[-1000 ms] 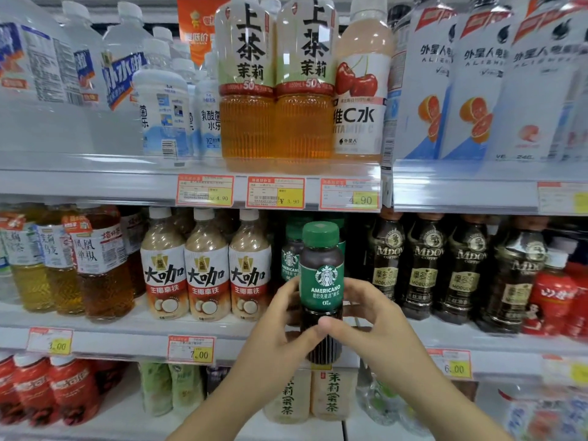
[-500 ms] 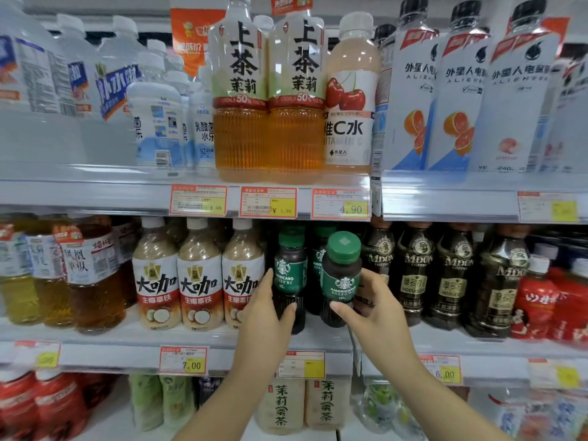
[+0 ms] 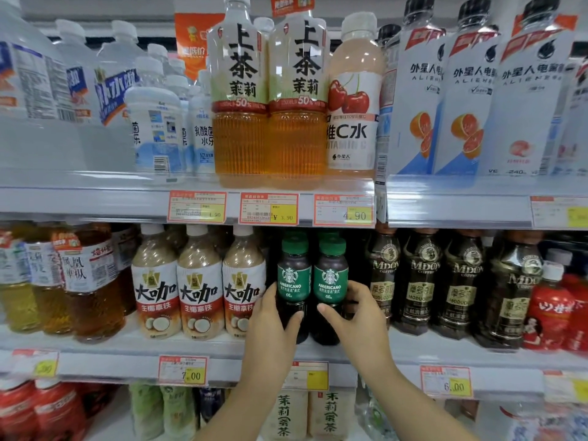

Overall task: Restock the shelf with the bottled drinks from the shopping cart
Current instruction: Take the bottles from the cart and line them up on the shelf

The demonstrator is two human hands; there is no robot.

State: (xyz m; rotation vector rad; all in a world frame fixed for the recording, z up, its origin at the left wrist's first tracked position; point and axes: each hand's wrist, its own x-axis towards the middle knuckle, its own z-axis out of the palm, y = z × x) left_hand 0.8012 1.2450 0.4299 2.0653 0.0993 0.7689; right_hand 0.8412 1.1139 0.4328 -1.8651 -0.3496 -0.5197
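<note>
Two dark Americano coffee bottles with green caps and green labels stand side by side on the middle shelf (image 3: 203, 346). My left hand (image 3: 270, 323) grips the left bottle (image 3: 293, 275) low on its body. The lower part of the right bottle (image 3: 330, 278) is held in my right hand (image 3: 359, 316), thumb in front and fingers round its right side. Both bottles are upright on the shelf, with more green caps behind them. No shopping cart is in view.
Tan coconut latte bottles (image 3: 199, 288) stand just left of the coffee, dark Mdov coffee bottles (image 3: 423, 281) just right. The upper shelf carries tall jasmine tea bottles (image 3: 270, 100), water and white electrolyte bottles. Price tags (image 3: 269, 208) line the shelf edges. More drinks fill the shelf below.
The bottle I held up in front of the shelf has gone onto the middle shelf beside the other Americano and now stands upright. My left hand moved onto the left bottle.
</note>
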